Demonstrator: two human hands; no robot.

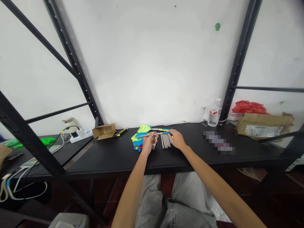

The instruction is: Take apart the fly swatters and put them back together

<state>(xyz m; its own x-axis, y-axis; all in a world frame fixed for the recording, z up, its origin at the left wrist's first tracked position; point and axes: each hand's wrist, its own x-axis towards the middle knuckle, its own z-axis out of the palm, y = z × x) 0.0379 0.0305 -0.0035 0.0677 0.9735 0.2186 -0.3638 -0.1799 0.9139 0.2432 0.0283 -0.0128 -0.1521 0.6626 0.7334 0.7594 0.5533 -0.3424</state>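
Observation:
A fly swatter (159, 134) with a thin metal rod and a blue grip is held level between my two hands. My left hand (149, 142) is closed around the rod near the blue head end. At the other end, the fingers of my right hand (177, 138) are closed on the blue grip. Under and beside my left hand lie stacked swatter heads (137, 144) in blue, yellow-green and red. A yellow-green swatter head (143, 128) shows behind them. Several silver metal tubes (165, 141) lie side by side on the black table between my hands, partly covered by them.
On the left of the table (102, 161) are an open cardboard box (104, 131) and a yellow-black cutter (122, 132). A water bottle (214, 113), a blurred-out item (218, 142) and a worn carton (264, 126) are on the right. Another person's hand (4, 152) shows at the far left.

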